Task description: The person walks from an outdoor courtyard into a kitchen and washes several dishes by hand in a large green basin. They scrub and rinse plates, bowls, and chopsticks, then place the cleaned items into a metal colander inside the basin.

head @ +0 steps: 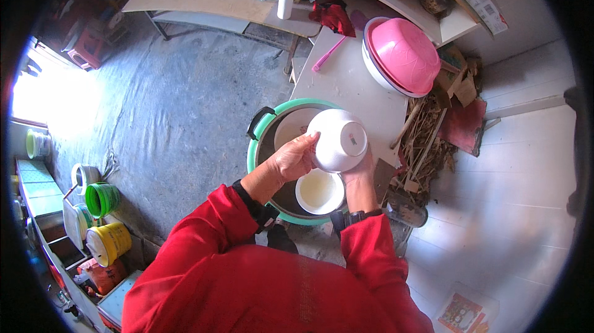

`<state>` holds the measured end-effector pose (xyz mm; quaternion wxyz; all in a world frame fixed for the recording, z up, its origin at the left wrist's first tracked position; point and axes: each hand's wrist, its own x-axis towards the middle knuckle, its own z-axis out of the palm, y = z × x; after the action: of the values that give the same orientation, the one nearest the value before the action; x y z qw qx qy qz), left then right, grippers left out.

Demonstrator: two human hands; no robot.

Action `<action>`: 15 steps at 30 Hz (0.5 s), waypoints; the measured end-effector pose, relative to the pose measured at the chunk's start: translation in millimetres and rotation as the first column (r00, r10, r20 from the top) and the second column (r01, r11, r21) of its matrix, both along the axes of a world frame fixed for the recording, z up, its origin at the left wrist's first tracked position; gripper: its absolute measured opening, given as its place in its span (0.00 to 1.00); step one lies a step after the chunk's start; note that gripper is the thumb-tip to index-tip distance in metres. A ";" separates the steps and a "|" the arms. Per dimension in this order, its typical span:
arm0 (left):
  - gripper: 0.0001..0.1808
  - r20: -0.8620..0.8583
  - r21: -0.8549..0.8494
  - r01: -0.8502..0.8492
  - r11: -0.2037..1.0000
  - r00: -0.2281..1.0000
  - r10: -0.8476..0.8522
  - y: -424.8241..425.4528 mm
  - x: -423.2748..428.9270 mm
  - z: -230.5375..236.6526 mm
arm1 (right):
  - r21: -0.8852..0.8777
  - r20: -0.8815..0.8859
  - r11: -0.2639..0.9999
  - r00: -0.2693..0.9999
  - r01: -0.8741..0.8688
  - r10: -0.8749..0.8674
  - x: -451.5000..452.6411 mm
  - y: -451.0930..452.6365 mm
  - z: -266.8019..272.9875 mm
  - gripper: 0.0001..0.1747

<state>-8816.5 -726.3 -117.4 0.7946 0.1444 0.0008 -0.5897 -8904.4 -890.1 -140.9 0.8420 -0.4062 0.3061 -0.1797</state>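
A white bowl (332, 131), its foot ring and small printed mark turned up towards me, is held between both hands. My left hand (297, 156) grips the left rim with the thumb on the outer wall. My right hand (359, 173) supports it from the lower right, fingers mostly hidden behind it. Below is a large round pot with a green rim (253, 156) and a black side handle (260, 122). Inside the pot rest another white bowl (320, 191), mouth up, and a wider pale dish (287, 128), partly covered by the held bowl.
A pink basin (403, 54) lies upside down over a white one on the low white table (320, 82), near a pink stick (329, 54). Firewood and kindling (422, 147) lie right of the table. Buckets, one green (102, 199) and one yellow (110, 242), stand at the left.
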 end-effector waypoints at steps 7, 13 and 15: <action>0.14 0.850 0.476 -0.287 0.832 -0.095 -0.519 -9.3 -8.4 6.5 | -0.325 -0.178 0.935 0.980 -0.139 0.084 -36.7 34.1 -6.2 0.33; 0.21 0.848 0.260 -0.242 0.935 -0.406 -0.341 9.4 -29.3 1.5 | -0.303 -0.351 0.948 0.936 -0.102 -0.011 -37.1 40.5 28.6 0.27; 0.21 0.607 0.093 -0.229 0.969 -0.758 -0.238 24.9 -2.6 -9.6 | -0.161 -0.365 0.978 0.929 -0.134 0.067 -42.8 33.1 36.4 0.27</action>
<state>-8819.0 -701.4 -127.0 0.2369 0.6989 -0.6721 -0.0614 -8947.3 -857.1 -104.5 0.7396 -0.5228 0.4150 -0.0867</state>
